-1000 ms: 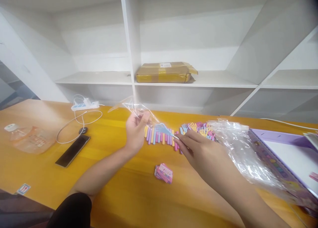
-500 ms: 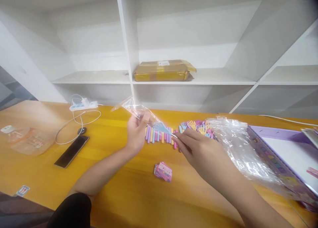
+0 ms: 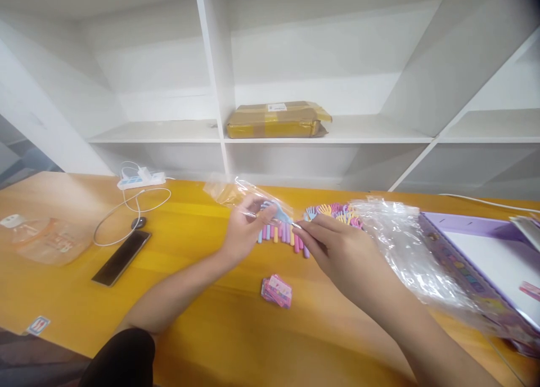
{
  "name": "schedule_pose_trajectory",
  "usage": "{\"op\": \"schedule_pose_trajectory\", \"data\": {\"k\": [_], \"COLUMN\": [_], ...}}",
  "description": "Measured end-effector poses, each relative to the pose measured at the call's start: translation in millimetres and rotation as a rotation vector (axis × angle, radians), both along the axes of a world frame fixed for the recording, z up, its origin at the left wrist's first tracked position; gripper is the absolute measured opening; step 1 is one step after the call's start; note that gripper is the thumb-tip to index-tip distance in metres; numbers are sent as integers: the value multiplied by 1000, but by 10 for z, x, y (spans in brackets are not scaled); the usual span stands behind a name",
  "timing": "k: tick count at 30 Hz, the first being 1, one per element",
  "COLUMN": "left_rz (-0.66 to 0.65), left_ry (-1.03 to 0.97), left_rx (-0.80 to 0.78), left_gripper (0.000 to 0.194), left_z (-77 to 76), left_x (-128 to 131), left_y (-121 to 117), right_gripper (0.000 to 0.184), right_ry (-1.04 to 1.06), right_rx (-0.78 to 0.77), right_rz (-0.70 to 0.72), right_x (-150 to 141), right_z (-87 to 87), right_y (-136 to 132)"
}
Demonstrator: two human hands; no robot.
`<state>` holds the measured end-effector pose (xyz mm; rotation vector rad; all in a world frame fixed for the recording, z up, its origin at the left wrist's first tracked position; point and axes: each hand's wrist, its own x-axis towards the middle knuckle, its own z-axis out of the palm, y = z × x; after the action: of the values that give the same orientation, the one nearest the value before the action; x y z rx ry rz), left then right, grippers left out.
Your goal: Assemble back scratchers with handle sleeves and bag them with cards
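While the right hand keeps pinching the metal neck of a light-blue, hand-shaped plastic scratcher, in the head view the left hand has shifted rightward, fingers now closing on the scratcher's head and a clear plastic bag. Print on the stacked pink cards is illegible. The yellow-brown wooden desk stretches leftward from them; a purple-walled tray bounds the right.

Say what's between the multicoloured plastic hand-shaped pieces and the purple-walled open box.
Head view: piled clear plastic bags lie between the pieces and the box.
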<state>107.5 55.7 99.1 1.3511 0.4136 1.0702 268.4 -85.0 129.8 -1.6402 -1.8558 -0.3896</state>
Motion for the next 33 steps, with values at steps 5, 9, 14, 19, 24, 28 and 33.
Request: {"op": "schedule_pose_trajectory", "data": {"k": [5,9,14,19,24,28,33], "left_rz": [-98,-53,116,121,77,13,-8], "left_ry": [147,88,-116,-162,-122,-58,-25], "left_rx": [27,-43,-144,-92,-147,-160,-180], "left_gripper": [33,36,38,36,38,41,44], "left_z": [-49,-78,104,282,234,136,83], "left_x": [22,40,-59,-155,-126,-78,-43], "left_y": [-64,-19,179,268,221,143,88], "right_gripper": [49,48,51,48,48,43,41], "right_ry": [26,92,164,178,128,140,182], "right_rx": [-51,-179,-267,-244,-178,-140,-169], "right_rz": [25,-55,-123,-85,-61,-1,26], "right_x": [28,89,250,326,294,208,124], "right_z": [-1,44,112,159,125,84,74], "right_y": [27,16,-54,-100,-59,-10,11]}}
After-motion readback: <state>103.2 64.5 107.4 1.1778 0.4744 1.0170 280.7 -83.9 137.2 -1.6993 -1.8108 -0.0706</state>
